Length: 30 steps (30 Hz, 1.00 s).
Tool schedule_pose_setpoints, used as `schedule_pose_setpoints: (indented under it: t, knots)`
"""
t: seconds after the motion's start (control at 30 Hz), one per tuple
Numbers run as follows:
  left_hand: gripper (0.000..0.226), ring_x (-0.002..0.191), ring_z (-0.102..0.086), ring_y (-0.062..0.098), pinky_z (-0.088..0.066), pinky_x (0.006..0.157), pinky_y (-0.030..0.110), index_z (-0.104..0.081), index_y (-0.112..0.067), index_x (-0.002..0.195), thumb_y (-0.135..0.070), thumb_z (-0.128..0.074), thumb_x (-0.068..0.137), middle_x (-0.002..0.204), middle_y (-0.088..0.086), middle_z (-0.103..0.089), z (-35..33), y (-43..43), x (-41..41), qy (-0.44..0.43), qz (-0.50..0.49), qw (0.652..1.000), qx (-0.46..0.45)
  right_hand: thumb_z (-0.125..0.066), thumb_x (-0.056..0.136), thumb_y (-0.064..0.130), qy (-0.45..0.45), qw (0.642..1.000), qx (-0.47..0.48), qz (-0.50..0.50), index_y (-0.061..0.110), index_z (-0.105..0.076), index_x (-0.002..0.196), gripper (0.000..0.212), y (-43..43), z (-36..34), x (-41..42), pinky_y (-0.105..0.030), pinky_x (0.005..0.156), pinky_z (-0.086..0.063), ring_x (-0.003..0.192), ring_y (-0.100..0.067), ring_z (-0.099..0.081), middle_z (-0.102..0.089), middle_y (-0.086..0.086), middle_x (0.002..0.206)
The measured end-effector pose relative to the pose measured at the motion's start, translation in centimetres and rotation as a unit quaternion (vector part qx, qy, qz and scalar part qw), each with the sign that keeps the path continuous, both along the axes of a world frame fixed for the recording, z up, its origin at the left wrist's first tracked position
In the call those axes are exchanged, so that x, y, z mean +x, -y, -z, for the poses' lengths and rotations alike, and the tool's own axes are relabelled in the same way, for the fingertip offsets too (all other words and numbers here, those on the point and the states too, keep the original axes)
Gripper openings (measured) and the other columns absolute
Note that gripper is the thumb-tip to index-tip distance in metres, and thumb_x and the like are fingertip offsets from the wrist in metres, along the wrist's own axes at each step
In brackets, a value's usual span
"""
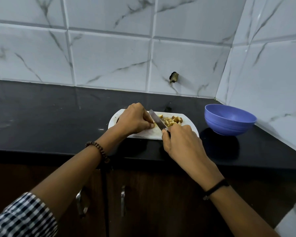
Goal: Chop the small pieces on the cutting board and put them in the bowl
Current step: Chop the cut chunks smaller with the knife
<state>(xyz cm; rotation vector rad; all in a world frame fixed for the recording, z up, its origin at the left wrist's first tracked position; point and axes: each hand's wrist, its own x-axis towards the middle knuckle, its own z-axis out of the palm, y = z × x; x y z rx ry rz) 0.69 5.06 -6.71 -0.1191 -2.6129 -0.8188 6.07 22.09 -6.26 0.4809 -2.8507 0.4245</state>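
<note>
Chopping in progress: left hand pinches a piece on the white cutting board; right hand grips the knife. Next: slice, then transfer the cut pieces to the purple bowl, which stands apart at right.

Our left hand, knuckles up, curls its fingertips down to pinch a small yellowish piece. Our right hand, back upward, grips the dark handle of a steel-bladed knife. Both bare forearms stretch forward and converge.
</note>
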Motion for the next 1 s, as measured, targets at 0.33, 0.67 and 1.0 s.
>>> schedule_pose_setpoints:
  t: [0.33, 0.67, 1.0]
  knots:
    - [0.009, 0.073, -0.066, 0.016, -0.058, 0.068, 0.043, -0.082, -0.02, 0.084, -0.02, -0.08, 0.075, 0.074, -0.001, -0.074, 0.3, 0.0, 0.3, -0.01, -0.006, 1.0, 0.008, -0.046, 0.102, 0.036, 0.046, 0.999, -0.005, -0.019, 0.013, -0.06, 0.095, 0.027, -1.3, -0.7, 0.5, -0.025, 0.052, -0.035, 0.065, -0.014, -0.053, -0.056, -0.006, 0.09]
    - [0.012, 0.08, -0.067, 0.009, -0.048, 0.064, 0.014, -0.08, -0.015, 0.091, -0.021, -0.079, 0.08, 0.084, -0.002, -0.075, 0.1, 0.4, 0.1, 0.011, 0.012, 1.0, 0.0, -0.051, 0.099, 0.042, 0.061, 0.998, -0.013, -0.024, 0.02, -0.071, 0.109, 0.031, -4.6, -3.8, 2.8, -0.025, 0.049, -0.039, 0.061, -0.012, -0.06, -0.058, -0.001, 0.074]
    - [0.032, 0.105, -0.059, 0.018, -0.049, 0.096, 0.039, -0.068, -0.028, 0.123, -0.019, -0.066, 0.092, 0.105, 0.004, -0.073, 0.0, 1.1, -2.0, 0.033, 0.044, 0.997, -0.055, -0.051, 0.099, 0.039, 0.023, 0.996, -0.089, -0.008, 0.019, -0.072, 0.106, 0.03, -5.7, -3.2, 1.9, -0.034, 0.066, -0.056, 0.062, -0.013, -0.063, -0.066, -0.004, 0.073]
